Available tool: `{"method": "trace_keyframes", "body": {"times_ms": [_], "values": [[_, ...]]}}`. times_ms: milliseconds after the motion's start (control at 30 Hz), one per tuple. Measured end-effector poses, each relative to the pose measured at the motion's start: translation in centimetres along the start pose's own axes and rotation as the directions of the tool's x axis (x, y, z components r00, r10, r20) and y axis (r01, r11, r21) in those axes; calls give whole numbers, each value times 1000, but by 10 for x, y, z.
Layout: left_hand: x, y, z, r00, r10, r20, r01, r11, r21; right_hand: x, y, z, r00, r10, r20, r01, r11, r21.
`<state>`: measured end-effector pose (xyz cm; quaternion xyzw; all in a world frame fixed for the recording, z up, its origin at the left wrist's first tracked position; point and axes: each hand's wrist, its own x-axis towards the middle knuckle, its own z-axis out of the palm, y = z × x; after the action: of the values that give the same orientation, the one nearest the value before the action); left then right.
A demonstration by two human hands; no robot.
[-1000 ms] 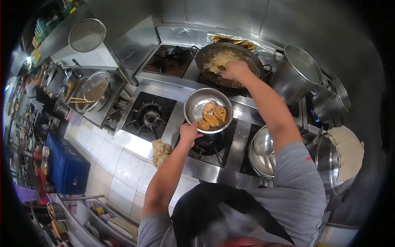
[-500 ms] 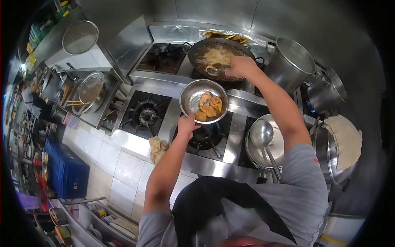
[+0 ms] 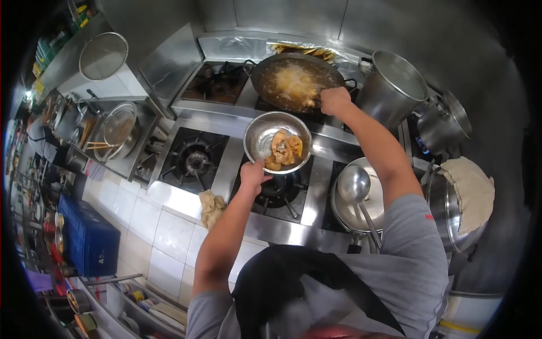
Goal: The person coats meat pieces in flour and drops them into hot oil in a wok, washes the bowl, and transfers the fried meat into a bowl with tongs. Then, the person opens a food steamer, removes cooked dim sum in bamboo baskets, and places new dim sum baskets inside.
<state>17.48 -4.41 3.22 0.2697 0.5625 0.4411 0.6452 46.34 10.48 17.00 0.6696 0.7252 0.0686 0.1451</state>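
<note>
Left hand pinches bowl rim at 7 o'clock; right hand, wok's 4 o'clock, grip indeterminable; best keep bowl level, close by.

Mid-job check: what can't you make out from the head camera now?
Head view: what the right hand grips, mostly covered by that hand.
Head view: part of the floor of the wok, under pale foam.
Head view: the metal bowl beneath the food pieces.
Head view: lettering on the blue bin, too small.
</note>
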Motion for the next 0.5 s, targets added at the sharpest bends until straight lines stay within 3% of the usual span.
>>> {"method": "trace_keyframes", "body": {"times_ms": [200, 333, 400, 500], "values": [[7, -3, 7, 1000, 22, -4, -21, 999, 43, -44, 8, -34, 997, -9, -83, 11, 999, 32], [8, -7, 12, 1000, 10, 21, -10, 1000, 5, -76, 17, -59, 999, 18, -43, -13, 993, 115], [5, -5, 15, 1000, -14, 19, 14, 1000, 2, -91, 14, -72, 996, -10, 87, -8, 979, 202], [3, -3, 18, 999, -24, 25, 24, 1000, 6, -95, 19, -67, 998, -57, 40, 44, 959, 279]]}}
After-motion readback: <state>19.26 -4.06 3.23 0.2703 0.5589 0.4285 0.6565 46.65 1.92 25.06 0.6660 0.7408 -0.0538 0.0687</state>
